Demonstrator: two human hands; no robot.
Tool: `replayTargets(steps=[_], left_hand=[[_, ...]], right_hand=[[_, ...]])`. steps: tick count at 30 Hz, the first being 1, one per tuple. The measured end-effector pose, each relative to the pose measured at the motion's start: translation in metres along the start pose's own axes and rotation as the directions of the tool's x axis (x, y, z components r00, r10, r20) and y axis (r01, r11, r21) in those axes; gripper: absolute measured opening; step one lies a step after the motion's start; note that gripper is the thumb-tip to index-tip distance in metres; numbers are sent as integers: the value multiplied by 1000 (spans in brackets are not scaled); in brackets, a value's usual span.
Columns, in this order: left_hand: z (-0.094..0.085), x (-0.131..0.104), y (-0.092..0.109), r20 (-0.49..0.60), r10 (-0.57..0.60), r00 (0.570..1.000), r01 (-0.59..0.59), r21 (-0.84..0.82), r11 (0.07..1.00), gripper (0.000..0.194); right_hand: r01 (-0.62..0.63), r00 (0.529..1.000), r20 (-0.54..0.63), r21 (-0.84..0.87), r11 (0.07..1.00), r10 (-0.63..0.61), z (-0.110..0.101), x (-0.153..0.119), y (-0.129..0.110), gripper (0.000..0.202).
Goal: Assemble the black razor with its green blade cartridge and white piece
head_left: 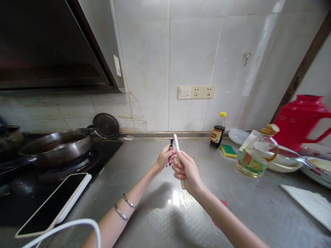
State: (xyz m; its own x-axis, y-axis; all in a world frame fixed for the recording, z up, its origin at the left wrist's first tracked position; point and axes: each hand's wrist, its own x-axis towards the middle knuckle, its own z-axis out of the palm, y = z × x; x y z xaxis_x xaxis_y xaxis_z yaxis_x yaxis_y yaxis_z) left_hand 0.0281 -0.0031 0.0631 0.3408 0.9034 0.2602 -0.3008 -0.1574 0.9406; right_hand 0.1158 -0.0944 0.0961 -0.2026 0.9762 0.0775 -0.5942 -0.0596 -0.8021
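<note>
My left hand (164, 156) is closed on a small dark object (171, 143), narrow and black with a greyish part; its kind I cannot make out. Just to its right, my right hand (187, 170) has its fingers wrapped round a slim white stick-shaped object (176, 142) with a rounded top, held nearly upright. The stick's lower end shows below the fingers. Both hands are close together above the middle of the metal counter (144, 193). Two bracelets (121, 212) circle my left forearm. Partly hidden under my right forearm lies something red (216, 224).
Left, a steel pan (60, 146) sits on the black stove (22, 196), with a phone (53, 203) and white cable (77, 222) nearer. Right are a sauce bottle (217, 133), a sponge (228, 151), a glass oil jug (252, 158), dishes (284, 167) and a red thermos (297, 124).
</note>
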Motion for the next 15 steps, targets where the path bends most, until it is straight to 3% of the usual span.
replayTargets(steps=[6,10,15], left_hand=[[-2,1,1,58,66,996,-70,68,995,23],[-7,2,1,-4,108,994,-104,211,972,24],[-7,1,-1,-50,187,981,-149,423,894,38]], right_hand=[[-57,996,58,-95,994,63,0,-9,2,29],[45,998,57,-255,966,-31,-10,-21,-7,33],[165,982,24,-592,789,-187,-34,-35,-13,54]])
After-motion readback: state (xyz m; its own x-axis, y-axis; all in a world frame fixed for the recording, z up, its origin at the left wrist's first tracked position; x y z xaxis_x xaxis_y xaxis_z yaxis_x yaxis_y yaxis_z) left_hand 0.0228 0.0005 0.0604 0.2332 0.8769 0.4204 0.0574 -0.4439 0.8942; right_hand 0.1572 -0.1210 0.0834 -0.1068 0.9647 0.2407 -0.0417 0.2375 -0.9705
